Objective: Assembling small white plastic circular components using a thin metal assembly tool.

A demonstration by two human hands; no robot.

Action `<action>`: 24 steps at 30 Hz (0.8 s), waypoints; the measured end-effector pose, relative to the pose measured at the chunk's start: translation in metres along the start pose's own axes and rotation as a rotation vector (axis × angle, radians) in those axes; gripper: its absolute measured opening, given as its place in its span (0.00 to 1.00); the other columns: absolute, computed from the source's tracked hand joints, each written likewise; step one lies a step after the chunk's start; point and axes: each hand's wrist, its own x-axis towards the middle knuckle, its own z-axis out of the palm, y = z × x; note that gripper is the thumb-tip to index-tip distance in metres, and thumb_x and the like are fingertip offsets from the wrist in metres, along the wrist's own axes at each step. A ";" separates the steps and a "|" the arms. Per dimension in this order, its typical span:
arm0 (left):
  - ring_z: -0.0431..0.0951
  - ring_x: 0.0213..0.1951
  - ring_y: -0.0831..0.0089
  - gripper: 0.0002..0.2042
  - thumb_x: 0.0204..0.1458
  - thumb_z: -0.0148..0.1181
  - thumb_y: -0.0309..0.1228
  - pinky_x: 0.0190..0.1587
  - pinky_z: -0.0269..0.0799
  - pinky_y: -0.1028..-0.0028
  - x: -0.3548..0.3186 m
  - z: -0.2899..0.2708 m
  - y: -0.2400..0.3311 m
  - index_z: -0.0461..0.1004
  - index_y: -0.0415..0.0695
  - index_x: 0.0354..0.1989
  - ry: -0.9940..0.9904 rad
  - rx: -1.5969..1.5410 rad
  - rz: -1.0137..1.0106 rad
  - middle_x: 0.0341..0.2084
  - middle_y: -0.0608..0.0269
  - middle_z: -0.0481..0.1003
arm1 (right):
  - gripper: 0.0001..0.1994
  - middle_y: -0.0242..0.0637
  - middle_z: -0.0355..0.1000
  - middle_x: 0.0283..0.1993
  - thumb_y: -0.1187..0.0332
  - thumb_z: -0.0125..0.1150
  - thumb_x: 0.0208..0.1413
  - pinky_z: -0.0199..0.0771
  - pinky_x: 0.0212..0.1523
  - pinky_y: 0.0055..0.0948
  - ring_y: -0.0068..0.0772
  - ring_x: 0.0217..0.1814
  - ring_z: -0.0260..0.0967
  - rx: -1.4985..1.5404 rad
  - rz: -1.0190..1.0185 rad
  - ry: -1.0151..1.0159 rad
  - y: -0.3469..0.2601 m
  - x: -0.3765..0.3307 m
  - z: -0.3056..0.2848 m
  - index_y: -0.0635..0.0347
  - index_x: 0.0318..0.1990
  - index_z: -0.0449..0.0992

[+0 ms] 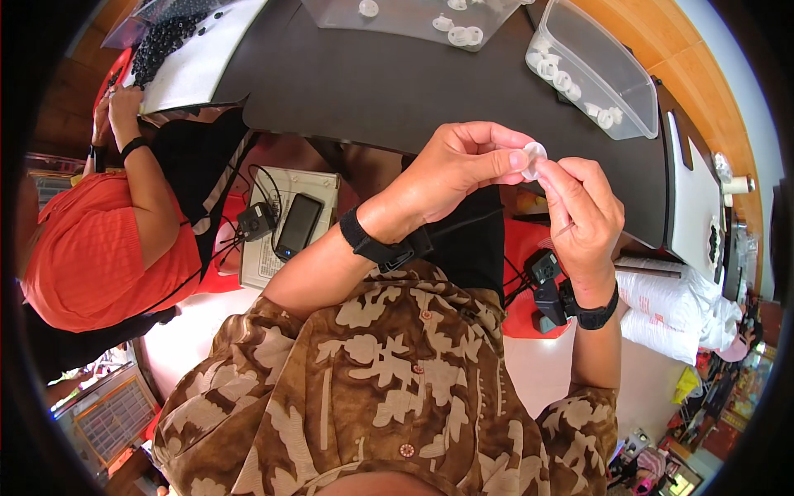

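Between my two hands, just off the near edge of the dark table, is a small round white plastic part [535, 157]. My left hand [471, 161] pinches it between thumb and fingers from the left. The closed fingertips of my right hand [583, 202] press at its lower right side; whether they grip the part or something tiny on it is hidden. Beyond my hands, a clear plastic bin [633, 83] on the right holds several similar white parts. Another clear bin [397, 21] at the far edge of view has more of them.
The dark table [356, 87] spans the front. At left, a co-worker in an orange top [99, 248] handles small black pieces [169, 45] by a white board. A phone-like black device [299, 223] lies on a box beside my left arm. White sacks [662, 306] sit at right.
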 end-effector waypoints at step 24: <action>0.79 0.39 0.74 0.14 0.56 0.60 0.30 0.47 0.76 0.77 0.007 -0.001 0.009 0.74 0.33 0.46 -0.075 -0.018 -0.172 0.38 0.57 0.78 | 0.15 0.28 0.69 0.30 0.77 0.64 0.38 0.67 0.21 0.26 0.27 0.24 0.68 -0.095 -0.327 -0.276 0.014 0.016 -0.032 0.54 0.38 0.79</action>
